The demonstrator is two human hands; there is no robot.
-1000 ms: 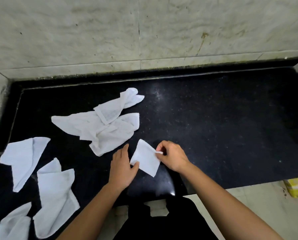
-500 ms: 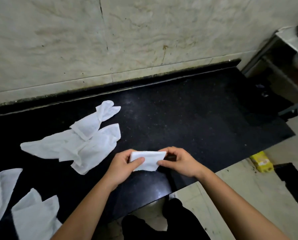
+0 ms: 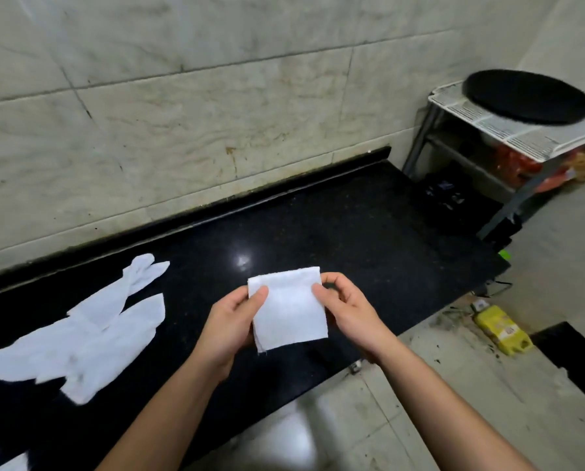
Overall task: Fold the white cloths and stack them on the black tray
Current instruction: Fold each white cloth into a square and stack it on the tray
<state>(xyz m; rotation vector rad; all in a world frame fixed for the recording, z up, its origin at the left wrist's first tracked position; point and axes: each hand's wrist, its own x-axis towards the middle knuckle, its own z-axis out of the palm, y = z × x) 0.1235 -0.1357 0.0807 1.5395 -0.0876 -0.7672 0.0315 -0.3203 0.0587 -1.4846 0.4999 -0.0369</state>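
- Raised since earlier, the folded cloth [image 3: 289, 309] is hanging over the counter [image 3: 352, 232].
- Its upper sides are being pinched by the left hand [image 3: 228, 329] and right hand [image 3: 347, 312], thumbs in front.
- Well apart, the black tray [image 3: 528, 100] is sitting rightward.

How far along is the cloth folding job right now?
Done: one small white cloth is folded into a square. In hand: the left hand and right hand pinch its upper sides above the black stone counter. Left: the round black tray shows no cloths, and several loose white cloths lie unfolded on the counter.
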